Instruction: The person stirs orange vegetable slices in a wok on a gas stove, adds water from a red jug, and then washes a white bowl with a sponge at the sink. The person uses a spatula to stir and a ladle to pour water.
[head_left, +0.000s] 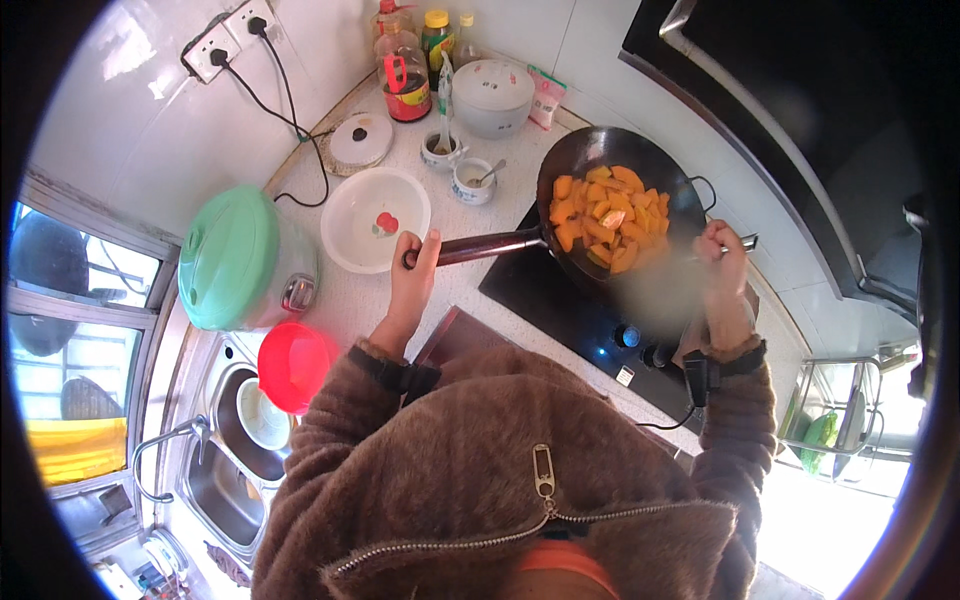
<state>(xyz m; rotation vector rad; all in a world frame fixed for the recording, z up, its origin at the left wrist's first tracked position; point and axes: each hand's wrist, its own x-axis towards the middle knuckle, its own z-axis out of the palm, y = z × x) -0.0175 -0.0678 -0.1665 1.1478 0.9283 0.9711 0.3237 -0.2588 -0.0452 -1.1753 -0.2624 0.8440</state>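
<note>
The dark wok (600, 144) sits over a black cooktop (525, 274), tilted in my view. Many cut pieces of orange pumpkin-like vegetable (615, 214) lie heaped inside it. My left hand (412, 270) is wrapped around the end of the wok's long brown wooden handle (487, 247). At the wok's right rim, my right hand (724, 255) grips a utensil handle (749, 242) whose metal end sticks out past the fingers. A hazy blur covers the rest of that utensil, so its head cannot be made out.
Beside my left hand stands a white bowl (352, 240). Two small jars (474, 187), a lidded pot (493, 97) and sauce bottles (407, 97) are behind. A green-lidded container (232, 259), red basin (296, 367) and steel sink (225, 487) lie left. The range hood (787, 150) overhangs the right.
</note>
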